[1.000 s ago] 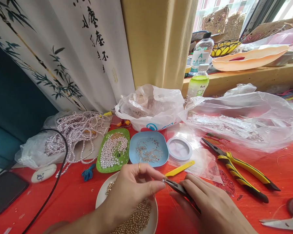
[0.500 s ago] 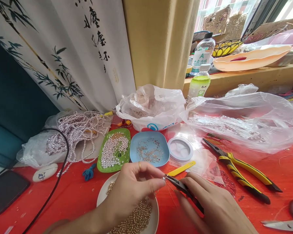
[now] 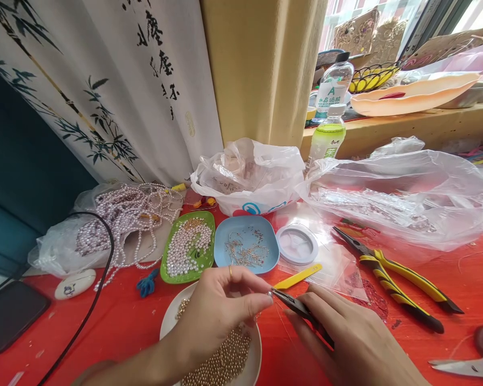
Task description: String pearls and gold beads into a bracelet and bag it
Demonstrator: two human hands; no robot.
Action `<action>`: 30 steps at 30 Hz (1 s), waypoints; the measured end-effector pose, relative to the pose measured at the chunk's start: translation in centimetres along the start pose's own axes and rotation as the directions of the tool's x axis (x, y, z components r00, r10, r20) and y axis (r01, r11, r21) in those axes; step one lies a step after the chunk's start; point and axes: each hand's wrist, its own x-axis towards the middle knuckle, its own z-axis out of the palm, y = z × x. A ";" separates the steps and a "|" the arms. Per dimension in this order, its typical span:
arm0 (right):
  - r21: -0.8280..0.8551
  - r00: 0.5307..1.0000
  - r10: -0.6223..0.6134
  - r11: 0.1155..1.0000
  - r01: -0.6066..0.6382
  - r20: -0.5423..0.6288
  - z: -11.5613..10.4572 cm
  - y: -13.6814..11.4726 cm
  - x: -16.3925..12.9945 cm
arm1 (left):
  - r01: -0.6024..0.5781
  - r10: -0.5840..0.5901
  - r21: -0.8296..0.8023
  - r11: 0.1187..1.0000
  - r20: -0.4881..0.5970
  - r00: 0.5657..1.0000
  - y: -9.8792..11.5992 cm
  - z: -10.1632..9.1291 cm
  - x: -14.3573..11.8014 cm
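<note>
Hardly anything has moved since the earlier frames: both hands stay low in the middle of the frame, the plier tip only a shade lower than half a second ago. The left hand [image 3: 221, 308] has its thumb and forefinger pinched shut on a tiny metal piece [image 3: 270, 293], too small to make out, right where the hands meet. The right hand [image 3: 346, 332] is closed round the handles of dark pliers [image 3: 295, 308], whose tip touches that piece. Under the left hand sits a white plate [image 3: 253, 370] of gold beads on the red tabletop [image 3: 116, 327]. Just above the hands lie a green dish [image 3: 166, 252] of pearls, a blue dish [image 3: 222, 236] of pins, a round white lid [image 3: 297, 244] and a yellow strip [image 3: 298, 276]. Yellow-handled pliers [image 3: 402, 281] lie at the right, scissors [image 3: 467, 364] in the lower right corner.
</note>
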 end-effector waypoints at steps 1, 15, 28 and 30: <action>-0.011 1.000 -0.015 1.000 0.015 -0.021 0.0 0.0 0.1 | -0.002 0.002 0.002 1.000 0.002 1.000 -0.1 0.0 0.0; -0.147 0.985 -0.115 0.984 0.095 -0.129 -0.5 0.0 0.9 | -0.008 0.008 0.020 1.000 0.015 1.000 0.0 0.0 -0.1; 0.018 0.995 0.058 0.998 -0.060 0.080 -1.1 0.1 0.8 | 0.063 -0.040 -0.214 0.975 0.111 0.993 0.5 -0.2 0.1; 0.030 0.993 0.066 0.997 -0.069 0.102 -1.5 0.0 0.9 | 0.060 -0.035 -0.233 0.971 0.110 0.993 0.6 -0.3 0.1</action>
